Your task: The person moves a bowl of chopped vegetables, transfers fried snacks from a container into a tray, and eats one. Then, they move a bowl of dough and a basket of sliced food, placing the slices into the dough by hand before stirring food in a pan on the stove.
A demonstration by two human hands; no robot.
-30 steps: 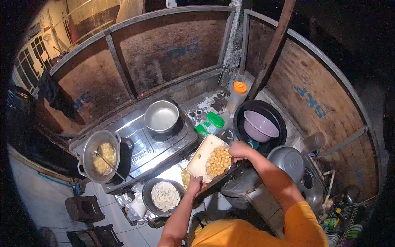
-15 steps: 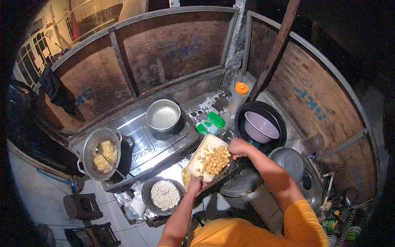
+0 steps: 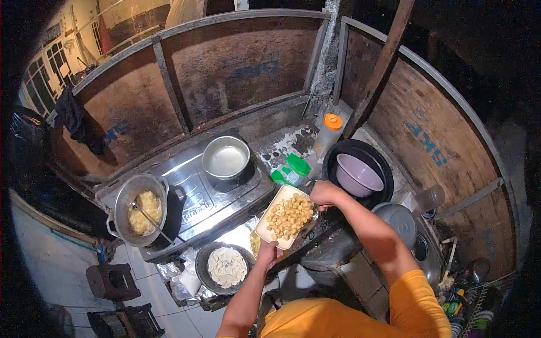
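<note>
A cream rectangular tray (image 3: 262, 226) holds many small tan cubes of food (image 3: 291, 216). My left hand (image 3: 269, 254) is closed on the tray's near end. My right hand (image 3: 327, 195) is closed at its far right corner. Below those fingers, a shiny edge (image 3: 313, 221) runs along the tray's right side; I cannot tell what this hand grips. Left of my left hand is a dark pan (image 3: 201, 275) with pale flat pieces (image 3: 227, 267) in it.
On the steel stove (image 3: 189, 197) stand a pot of liquid (image 3: 226, 160) and a wok (image 3: 121, 225) with yellow food frying and a long-handled utensil. Behind the tray are green packets (image 3: 297, 164) and an orange-lidded bottle (image 3: 329, 135). A pink basin (image 3: 358, 174) sits at the right.
The cubes have shifted from the tray's right side toward its middle and left, spreading out. My right hand has moved slightly up and left; my left hand keeps its hold.
</note>
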